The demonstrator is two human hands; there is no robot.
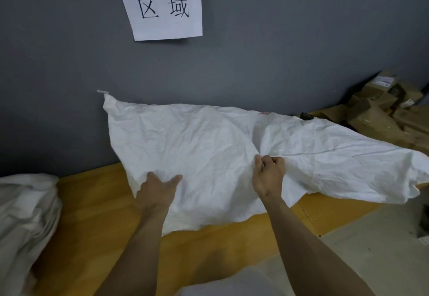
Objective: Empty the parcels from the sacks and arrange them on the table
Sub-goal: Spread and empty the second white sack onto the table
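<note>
Apparently emptied: limp white woven sack (209, 137).
Your right hand (269, 175) pinches its fold, left hand (157, 189) presses open-fingered; brown cardboard parcels (376, 114) heaped, unarranged.

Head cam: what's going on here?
A person is handling a limp, flat-looking white sack spread on the wooden table against the grey wall. The left hand rests on its near-left part, thumb spread. The right hand pinches a fold near the middle. Brown cardboard parcels sit piled at the far right, and more white sacks lie stacked at the left.
</note>
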